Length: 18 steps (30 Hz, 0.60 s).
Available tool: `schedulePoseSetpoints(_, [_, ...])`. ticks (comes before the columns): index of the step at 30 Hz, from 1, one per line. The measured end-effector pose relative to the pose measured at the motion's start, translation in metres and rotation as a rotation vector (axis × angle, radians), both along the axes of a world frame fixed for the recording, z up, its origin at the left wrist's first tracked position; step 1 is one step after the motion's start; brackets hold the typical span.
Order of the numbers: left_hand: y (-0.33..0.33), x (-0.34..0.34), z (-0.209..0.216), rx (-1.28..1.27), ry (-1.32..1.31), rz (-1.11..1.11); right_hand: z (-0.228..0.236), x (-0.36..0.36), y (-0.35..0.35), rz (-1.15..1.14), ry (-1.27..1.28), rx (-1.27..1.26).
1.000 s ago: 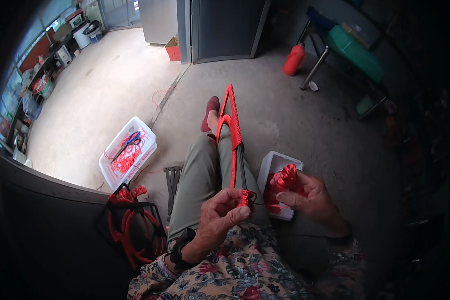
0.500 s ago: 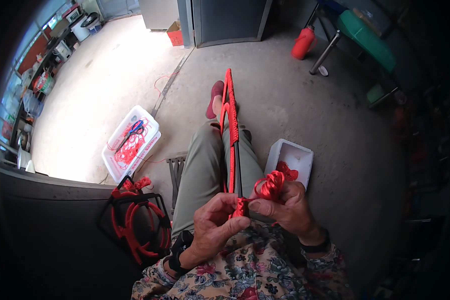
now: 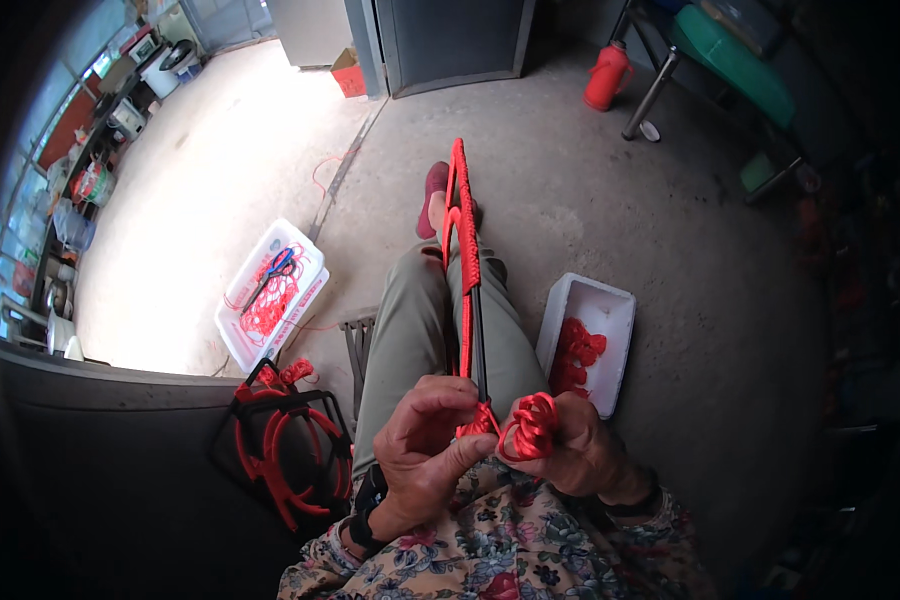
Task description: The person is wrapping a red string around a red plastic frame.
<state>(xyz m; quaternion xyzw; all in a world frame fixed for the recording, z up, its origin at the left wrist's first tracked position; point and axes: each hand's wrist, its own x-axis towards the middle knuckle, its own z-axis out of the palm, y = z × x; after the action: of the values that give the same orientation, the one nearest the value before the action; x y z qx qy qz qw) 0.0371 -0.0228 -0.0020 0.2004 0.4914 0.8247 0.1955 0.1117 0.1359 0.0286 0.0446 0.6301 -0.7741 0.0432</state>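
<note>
Between my legs stands a long narrow frame (image 3: 467,245), mostly covered in red cord, with a bare stretch of black bar (image 3: 481,345) nearer me. My left hand (image 3: 425,435) pinches the wrapped red cord at the near end of that bar, thumb against fingers. Just to its right, my right hand (image 3: 585,450) is closed around a looped bundle of shiny red cord (image 3: 533,428). A strand joins the bundle to the wrapped part. Some right-hand fingers are hidden behind the bundle.
On the left, a white basket (image 3: 310,285) holds tangled red cord and blue-handled scissors (image 3: 280,265). Black frames with red wrapping (image 3: 270,450) lie below it. A white box (image 3: 620,335) with red cord (image 3: 577,350) sits at right. Farther off are a red thermos (image 3: 607,78) and a table leg (image 3: 652,95).
My right hand has turned and moved slightly down, bringing the cord bundle lower and closer to my left hand. More of the white box's red contents shows. My left hand keeps its pinch.
</note>
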Motion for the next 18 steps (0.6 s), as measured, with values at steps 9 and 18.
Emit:
schedulePoseSetpoints(9, [0.0, -0.009, 0.001, 0.007, 0.025, -0.054, 0.008, -0.012, 0.018, 0.105, 0.229, 0.234])
schedulePoseSetpoints(18, [-0.009, -0.03, 0.011, 0.043, -0.059, -0.05, 0.029, -0.053, 0.047, -0.049, 0.106, 0.73])
